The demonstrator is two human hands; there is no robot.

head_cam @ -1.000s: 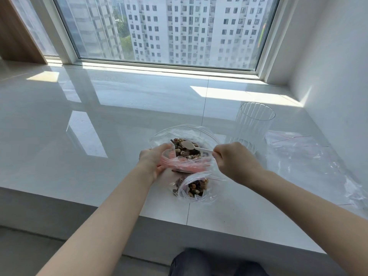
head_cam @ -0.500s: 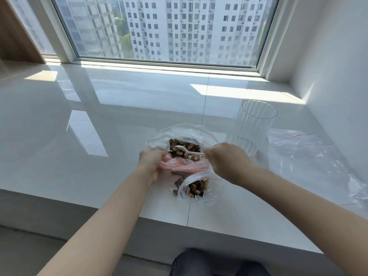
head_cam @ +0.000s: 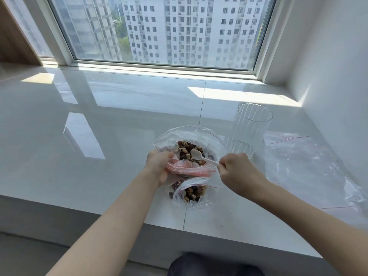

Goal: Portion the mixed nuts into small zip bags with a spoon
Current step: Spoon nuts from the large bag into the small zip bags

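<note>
Large clear plastic bag of mixed nuts (head_cam: 209, 136) at centre of glossy white table (head_cam: 119, 120), mouth wide open. Left hand (head_cam: 159, 168) pinches its limp rim at 9 o'clock. Right hand (head_cam: 237, 174) pinches handle end of small white plastic spoon (head_cam: 201, 157), bowl over nuts. Small clear zip bag (head_cam: 192, 194), part filled, touching at 6 o'clock. Likely handling: film light, floppy, slippery, so hold rim; spoon light, bendy.

Clear ribbed glass (head_cam: 251, 128) at 2 o'clock.

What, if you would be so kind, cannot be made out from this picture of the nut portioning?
Head view, the only one:
- Spoon handle end: hidden inside the right hand.
- Left hand fingers: tucked behind the bag rim.
- Spare bags: clear and overlapping, count unclear.
</note>
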